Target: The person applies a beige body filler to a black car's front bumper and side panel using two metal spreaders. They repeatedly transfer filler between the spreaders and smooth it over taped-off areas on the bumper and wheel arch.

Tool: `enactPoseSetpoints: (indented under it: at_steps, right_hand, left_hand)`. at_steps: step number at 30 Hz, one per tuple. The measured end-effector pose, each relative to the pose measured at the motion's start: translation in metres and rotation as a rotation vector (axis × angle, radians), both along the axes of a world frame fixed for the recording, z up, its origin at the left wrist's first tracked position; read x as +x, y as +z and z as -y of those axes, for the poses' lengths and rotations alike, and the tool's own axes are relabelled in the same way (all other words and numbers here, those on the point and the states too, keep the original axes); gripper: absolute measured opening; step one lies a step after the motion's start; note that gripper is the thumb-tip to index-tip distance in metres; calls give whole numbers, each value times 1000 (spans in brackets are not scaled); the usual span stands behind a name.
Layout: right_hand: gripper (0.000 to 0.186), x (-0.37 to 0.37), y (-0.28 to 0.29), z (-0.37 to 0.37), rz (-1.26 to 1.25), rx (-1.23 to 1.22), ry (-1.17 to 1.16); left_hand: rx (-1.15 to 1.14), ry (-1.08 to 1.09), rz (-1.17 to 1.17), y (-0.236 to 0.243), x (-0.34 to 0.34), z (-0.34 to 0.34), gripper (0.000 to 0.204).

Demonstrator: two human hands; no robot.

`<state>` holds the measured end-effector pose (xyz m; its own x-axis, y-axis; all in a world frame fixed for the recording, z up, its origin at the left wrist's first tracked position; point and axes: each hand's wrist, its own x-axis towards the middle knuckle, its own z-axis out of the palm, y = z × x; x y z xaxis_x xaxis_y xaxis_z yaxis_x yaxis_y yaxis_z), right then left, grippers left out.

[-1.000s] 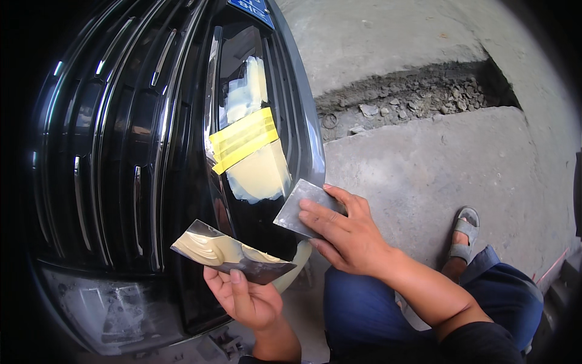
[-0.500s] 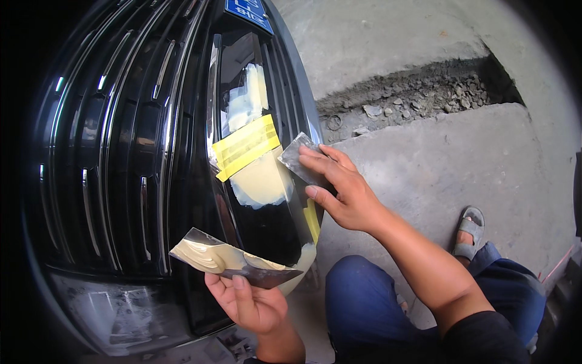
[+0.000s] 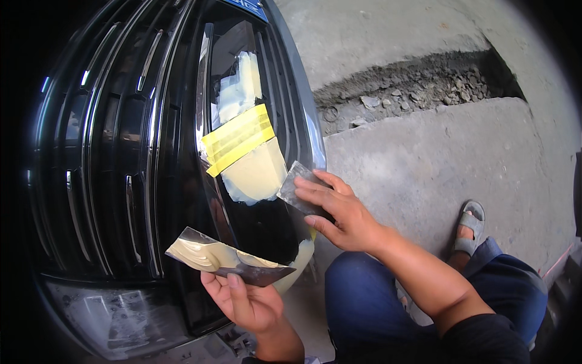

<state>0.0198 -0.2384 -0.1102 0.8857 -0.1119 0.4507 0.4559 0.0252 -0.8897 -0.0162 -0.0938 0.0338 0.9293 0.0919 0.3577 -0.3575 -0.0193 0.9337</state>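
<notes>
A dark flat plate (image 3: 267, 276) smeared with cream body filler (image 3: 203, 253) rests on my left hand (image 3: 245, 303), thumb along its near edge. Between the fingers and thumb of my right hand (image 3: 339, 209) is a thin grey filler spreader (image 3: 295, 185). Its edge reaches the right side of a smooth cream filler patch (image 3: 254, 173) on the glossy black car bumper (image 3: 260, 230). Yellow masking tape (image 3: 239, 139) crosses the bumper along the patch's upper end. Beyond the tape lies a rougher, whitish filler patch (image 3: 239, 88).
The slatted car grille (image 3: 109, 139) with chrome strips fills the left. A blue plate (image 3: 251, 7) is cut off at the top. Far right, a broken trench (image 3: 424, 91) with rubble runs through the concrete floor (image 3: 418, 158). My knee (image 3: 364, 297) and sandalled foot (image 3: 471, 227) are close by.
My right hand and the spreader have moved down, toward me, along the patch's right side. The view has shifted slightly; my left hand still holds the filler plate.
</notes>
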Motion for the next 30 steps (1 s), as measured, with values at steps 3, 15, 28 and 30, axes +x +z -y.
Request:
enactPoseSetpoints:
  at_steps: [3, 15, 28, 30]
  right_hand:
    - [50, -10, -3, 4, 1, -10, 63]
    - [47, -12, 17, 54, 66, 73, 253]
    - [45, 24, 20, 18, 36, -34, -38]
    - [45, 11, 17, 11, 6, -54, -17]
  left_hand:
    - [-22, -25, -32, -2, 4, 1, 51]
    - [-39, -14, -20, 0, 4, 18, 49]
    - [10, 5, -22, 0, -3, 6, 50]
    - [4, 4, -22, -1, -3, 2, 50]
